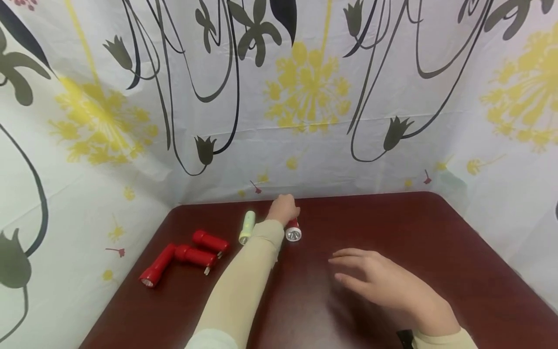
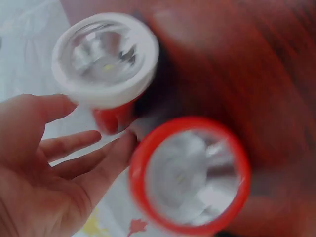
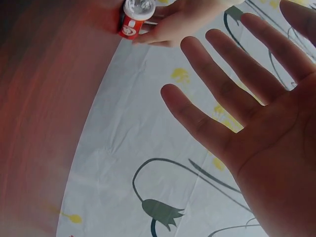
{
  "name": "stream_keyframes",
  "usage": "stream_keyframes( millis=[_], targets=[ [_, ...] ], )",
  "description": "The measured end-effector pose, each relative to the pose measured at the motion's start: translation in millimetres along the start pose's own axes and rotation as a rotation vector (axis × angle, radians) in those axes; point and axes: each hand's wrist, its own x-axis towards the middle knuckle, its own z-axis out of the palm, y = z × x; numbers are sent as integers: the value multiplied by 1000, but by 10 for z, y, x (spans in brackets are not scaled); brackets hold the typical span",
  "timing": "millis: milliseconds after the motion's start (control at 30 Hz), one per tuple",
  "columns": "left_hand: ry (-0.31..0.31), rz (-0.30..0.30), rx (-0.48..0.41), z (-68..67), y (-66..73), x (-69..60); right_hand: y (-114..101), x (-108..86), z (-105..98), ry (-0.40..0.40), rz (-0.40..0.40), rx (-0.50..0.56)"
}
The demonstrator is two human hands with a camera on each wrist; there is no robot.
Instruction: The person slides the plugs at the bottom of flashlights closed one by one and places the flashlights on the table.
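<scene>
Holding the left hand (image 1: pixel 283 207) outstretched at the far side of the smooth, dark red table (image 1: pixel 370 218), over a red flashlight with a white lens ring (image 1: pixel 293 233), lens toward the wearer. Showing thumb and fingers (image 2: pixel 74 142) spaced apart around the body in the left wrist view; impossible to tell how firm any contact is. Just beside, in that view: a red flashlight with a red lens ring (image 2: pixel 190 217), perhaps hidden by the forearm from the head camera. Probably placed near a slim, pale green flashlight (image 1: pixel 248 225) to line up with lenses forward. Lying looser at the left: three red plastic flashlights (image 1: pixel 195 255), likely kept aside to leave room. Reaching diagonally with a beige-sleeved left forearm (image 1: pixel 244 286). Hovering with the right hand (image 1: pixel 379 278), bent at the wrist, with fingers extended, slightly spread, holding nothing.
</scene>
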Motion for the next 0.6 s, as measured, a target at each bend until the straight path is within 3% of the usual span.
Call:
stream_keyframes(
  millis=[133, 233, 333, 433, 600],
  targets=[
    [5, 48, -33, -311, 78, -148, 68, 64, -72, -5, 31, 8],
    [29, 107, -106, -499, 95, -235, 109, 102, -98, -14, 74, 24],
    [58, 155, -163, -672, 120, -404, 128, 111, -88, 21, 102, 24],
    [102, 219, -167, -833, 164, -686, 120, 96, -49, 125, 102, 2],
    [206, 347, -165, -1103, 233, -1349, 78, 101, -29, 317, 50, -20]
  ],
)
